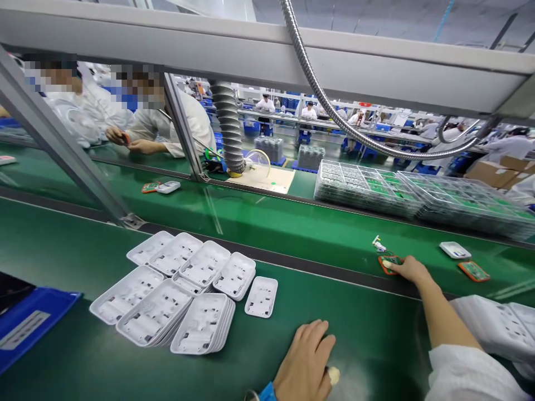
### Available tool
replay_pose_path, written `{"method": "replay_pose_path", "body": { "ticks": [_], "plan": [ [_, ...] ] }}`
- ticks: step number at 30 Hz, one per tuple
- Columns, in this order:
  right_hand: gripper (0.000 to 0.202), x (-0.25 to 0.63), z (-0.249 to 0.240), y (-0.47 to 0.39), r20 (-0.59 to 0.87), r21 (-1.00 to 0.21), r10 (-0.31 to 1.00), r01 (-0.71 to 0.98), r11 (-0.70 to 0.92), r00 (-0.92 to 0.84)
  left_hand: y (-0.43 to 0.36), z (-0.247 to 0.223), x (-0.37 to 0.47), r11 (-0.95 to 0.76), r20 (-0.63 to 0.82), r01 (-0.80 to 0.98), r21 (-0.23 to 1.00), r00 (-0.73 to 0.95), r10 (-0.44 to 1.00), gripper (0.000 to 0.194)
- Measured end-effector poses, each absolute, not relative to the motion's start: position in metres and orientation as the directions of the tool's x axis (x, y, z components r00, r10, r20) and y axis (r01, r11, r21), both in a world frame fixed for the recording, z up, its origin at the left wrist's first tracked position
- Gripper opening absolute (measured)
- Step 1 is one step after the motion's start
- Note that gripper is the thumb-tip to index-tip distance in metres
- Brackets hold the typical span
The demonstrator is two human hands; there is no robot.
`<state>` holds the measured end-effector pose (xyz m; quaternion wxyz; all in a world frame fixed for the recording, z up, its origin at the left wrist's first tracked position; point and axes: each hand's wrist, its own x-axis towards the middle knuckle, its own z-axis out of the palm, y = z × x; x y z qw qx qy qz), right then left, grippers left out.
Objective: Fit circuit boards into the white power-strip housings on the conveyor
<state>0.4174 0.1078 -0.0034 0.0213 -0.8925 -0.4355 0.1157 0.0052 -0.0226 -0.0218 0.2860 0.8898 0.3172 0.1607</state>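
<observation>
Now | left hand point(308, 356) unclenched | right hand point(412, 270) touching one board point(393, 259), grip unclear | eight uppermost shells point(203, 323) leftward

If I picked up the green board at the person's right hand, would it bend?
The green board probably stays stiff, because it looks flat. It's likely light, being small beside the right hand. The white piece beside it might dangle, if those wires connect them.

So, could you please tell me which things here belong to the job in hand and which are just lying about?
Likely part of the job:
orange-edged circuit board, touched by the right hand
small white part beside it
white plastic shells near the left hand
stacked clear trays

Apparently just lying about:
blue bin at the left
cardboard boxes behind
</observation>
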Motion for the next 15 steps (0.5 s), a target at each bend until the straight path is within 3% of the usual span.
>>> {"method": "replay_pose_path", "body": {
  "ticks": [7,10,12,15],
  "plan": [
    [0.042,0.311,-0.001,0.086,-0.126,-0.428,0.932,0.829,-0.361,0.341,-0.018,-0.021,0.001,-0.607,0.247,0.46,0.648,0.626,0.739,0.04],
    [0.033,0.253,-0.007,0.036,-0.068,-0.582,0.99,0.801,-0.139,0.123,-0.006,-0.019,-0.002,-0.544,0.272,0.516,0.662,0.511,0.815,0.026],
    [0.027,0.221,-0.011,-0.001,-0.057,-0.59,0.998,0.807,-0.025,-0.011,0.001,-0.019,-0.005,-0.509,0.264,0.552,0.661,0.463,0.846,0.016],
    [0.019,0.191,-0.011,-0.037,-0.036,-0.494,0.996,0.868,0.049,-0.077,0.006,-0.018,-0.007,-0.508,0.271,0.57,0.645,0.451,0.85,0.011]
  ]
}}
